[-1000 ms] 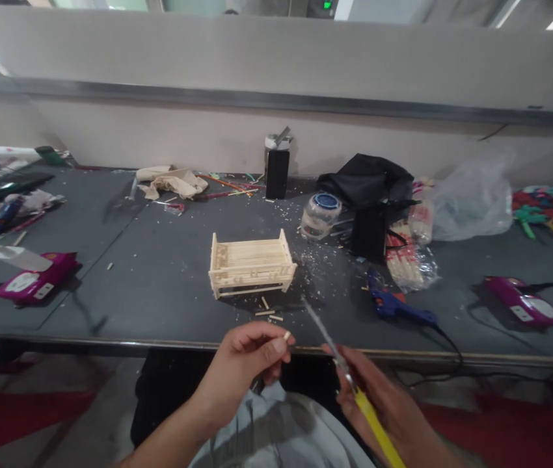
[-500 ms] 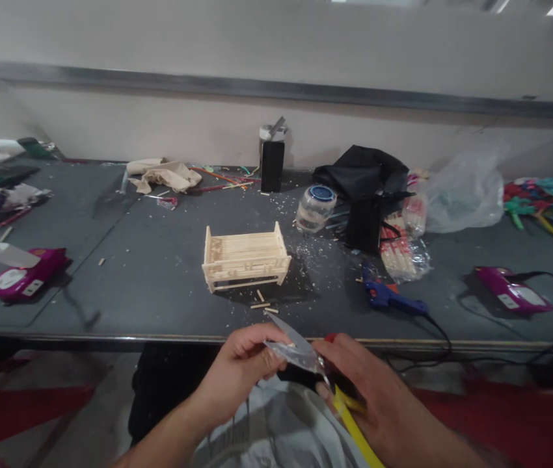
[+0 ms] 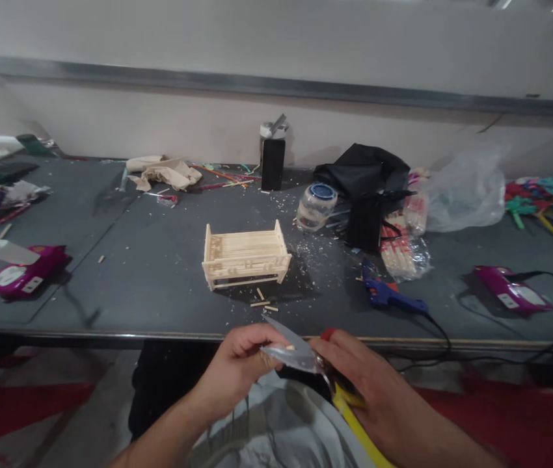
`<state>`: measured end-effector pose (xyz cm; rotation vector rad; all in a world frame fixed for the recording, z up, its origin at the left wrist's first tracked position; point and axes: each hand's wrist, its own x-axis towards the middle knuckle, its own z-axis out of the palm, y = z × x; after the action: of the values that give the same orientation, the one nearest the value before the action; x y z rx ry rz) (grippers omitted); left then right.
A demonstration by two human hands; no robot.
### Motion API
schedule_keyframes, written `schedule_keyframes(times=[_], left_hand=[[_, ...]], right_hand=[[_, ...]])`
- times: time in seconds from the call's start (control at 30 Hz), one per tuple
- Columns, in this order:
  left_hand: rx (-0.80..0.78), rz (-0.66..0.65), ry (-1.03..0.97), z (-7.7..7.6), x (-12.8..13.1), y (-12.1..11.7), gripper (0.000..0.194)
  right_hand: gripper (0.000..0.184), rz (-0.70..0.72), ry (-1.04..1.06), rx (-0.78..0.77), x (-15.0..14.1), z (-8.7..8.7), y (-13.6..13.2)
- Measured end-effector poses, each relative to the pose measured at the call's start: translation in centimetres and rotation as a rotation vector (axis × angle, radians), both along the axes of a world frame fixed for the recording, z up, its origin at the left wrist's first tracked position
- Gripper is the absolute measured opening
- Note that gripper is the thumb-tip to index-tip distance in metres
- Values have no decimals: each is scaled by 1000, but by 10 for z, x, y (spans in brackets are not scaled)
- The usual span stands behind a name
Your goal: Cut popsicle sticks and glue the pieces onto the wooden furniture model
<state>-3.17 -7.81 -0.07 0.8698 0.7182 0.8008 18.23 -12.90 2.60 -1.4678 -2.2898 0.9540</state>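
Low in front of me, at the table's near edge, my right hand (image 3: 354, 367) grips scissors (image 3: 300, 351) with yellow handles. Their blades are parted and point up and left. A small wooden stick (image 3: 290, 348) lies between the blades, its tip just showing. My left hand (image 3: 240, 361) pinches the stick between thumb and fingers, which hide most of it. Beyond the hands stands a little frame built of wooden sticks (image 3: 247, 253), like a small bed. Several short cut stick pieces (image 3: 260, 304) lie in front of it.
A blue glue gun (image 3: 388, 296) with a cord lies to the right. Behind are a blue-lidded jar (image 3: 315, 208), a black box (image 3: 273, 162), a black bag (image 3: 364, 170) and bagged sticks (image 3: 401, 250). Purple devices (image 3: 513, 289) sit at both sides. Wood crumbs litter the grey table (image 3: 159, 286).
The scissor blades have closed somewhat around the stick, and the stick's tip shows more clearly between them. Both hands have shifted only slightly. Things on the table stay put.
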Motion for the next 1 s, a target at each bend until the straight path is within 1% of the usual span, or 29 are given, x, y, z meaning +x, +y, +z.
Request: schedule_keyframes(times=[0.1, 0.2, 0.37, 0.43, 0.6, 0.73, 0.8, 0.87, 1.0], left_hand=[[-24, 14, 11, 1, 1, 0, 3], [-67, 37, 5, 2, 2, -2, 5], [-90, 32, 15, 4, 5, -3, 7], [-94, 23, 2, 5, 5, -2, 8], [-34, 19, 14, 2, 4, -2, 10], [-2, 6, 4, -5, 2, -4, 15], [12, -7, 2, -7, 2, -5, 20], [22, -20, 5, -8, 2, -4, 21], [0, 55, -4, -4, 1, 1, 17]], right_hand=[[63, 5, -17, 24, 0, 1, 0], [59, -7, -67, -4, -1, 3, -1], [51, 11, -126, -21, -1, 2, 1], [49, 13, -130, 19, -1, 0, 2], [54, 10, -140, 120, 1, -9, 1], [49, -18, -123, 144, 2, -18, -2], [43, -32, -75, 144, 1, -20, -3], [39, -76, -24, 149, 0, -20, -2], [40, -186, 12, 215, -2, -20, -2]])
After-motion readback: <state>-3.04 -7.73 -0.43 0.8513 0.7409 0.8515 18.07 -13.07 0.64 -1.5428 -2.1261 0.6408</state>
